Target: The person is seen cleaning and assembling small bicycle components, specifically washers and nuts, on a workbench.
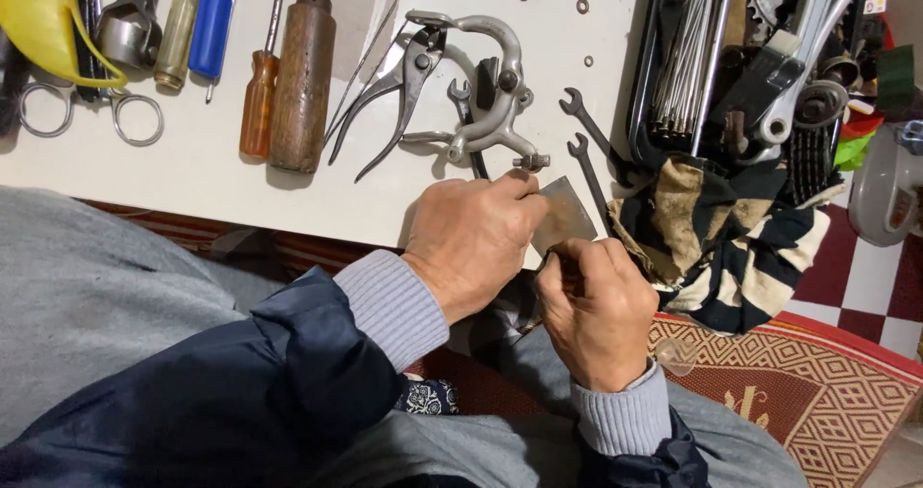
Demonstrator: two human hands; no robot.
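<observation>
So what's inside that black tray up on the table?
The black tray holds a bundle of thin metal rods and, beside them, silvery bicycle parts piled together. Whatever lies at the bottom is hidden under that pile, and a striped rag covers the near edge.

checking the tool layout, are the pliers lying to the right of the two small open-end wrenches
No, the pliers lie left of the two open-end wrenches, with the brake caliper between them.

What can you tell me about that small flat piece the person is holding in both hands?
The flat piece looks like thin, dull grey metal, worn and stained, with straight edges and one visible corner. It is held tilted just off the white table's near edge. The left hand pinches its upper edge; the right hand grips it from below, hiding its lower part.
</observation>
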